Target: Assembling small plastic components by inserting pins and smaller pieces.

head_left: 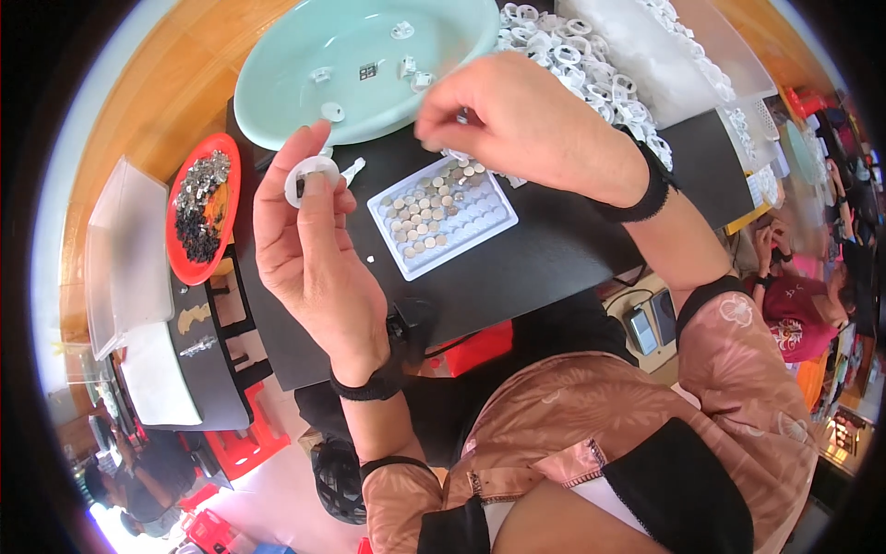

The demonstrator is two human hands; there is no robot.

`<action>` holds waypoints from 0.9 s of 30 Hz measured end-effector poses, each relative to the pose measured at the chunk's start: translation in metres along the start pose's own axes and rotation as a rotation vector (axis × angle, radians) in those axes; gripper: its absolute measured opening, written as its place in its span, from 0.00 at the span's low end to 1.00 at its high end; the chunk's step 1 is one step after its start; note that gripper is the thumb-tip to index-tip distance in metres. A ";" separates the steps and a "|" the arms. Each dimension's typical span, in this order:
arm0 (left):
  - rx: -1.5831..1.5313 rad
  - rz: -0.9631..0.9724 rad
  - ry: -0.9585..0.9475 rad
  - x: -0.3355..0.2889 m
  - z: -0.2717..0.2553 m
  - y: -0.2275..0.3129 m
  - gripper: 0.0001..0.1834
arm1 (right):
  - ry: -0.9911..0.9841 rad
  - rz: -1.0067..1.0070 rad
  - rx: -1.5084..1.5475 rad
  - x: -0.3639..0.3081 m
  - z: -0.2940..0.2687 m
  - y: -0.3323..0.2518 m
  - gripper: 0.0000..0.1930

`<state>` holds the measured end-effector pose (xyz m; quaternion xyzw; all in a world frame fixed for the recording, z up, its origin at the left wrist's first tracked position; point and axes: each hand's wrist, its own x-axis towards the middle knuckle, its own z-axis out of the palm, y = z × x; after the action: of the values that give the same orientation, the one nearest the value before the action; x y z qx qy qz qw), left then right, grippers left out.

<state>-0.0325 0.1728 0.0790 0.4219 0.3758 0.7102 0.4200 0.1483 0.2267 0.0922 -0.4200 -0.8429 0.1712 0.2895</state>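
Note:
Between its thumb and fingers, my left hand (318,268) grips a white round plastic part (312,179) with a dark spot near its middle, raised above the black table. My right hand (503,115) is up over the far edge of a white moulded tray (503,222), its fingertips pinched together and slightly blurred; what they hold, if anything, cannot be made out. Rows of small round silvery discs (417,222) fill part of the tray, and its right-hand hollows are bare. A small white piece (353,170) lies on the table beside my left fingers.
A pale green basin (277,102) with several white parts stands at the back. Right of it are heaped white ring parts (591,69). A red plate (175,235) of small metal and black pieces sits left. A co-worker (803,305) is at the far right.

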 end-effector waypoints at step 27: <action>-0.319 -0.305 -0.225 0.000 -0.011 0.003 0.21 | -0.072 0.213 -0.200 -0.045 0.037 0.023 0.05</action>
<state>-0.0437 0.1695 0.0777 0.3650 0.2691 0.6374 0.6230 0.1607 0.2022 0.0352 -0.5275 -0.8161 0.1312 0.1961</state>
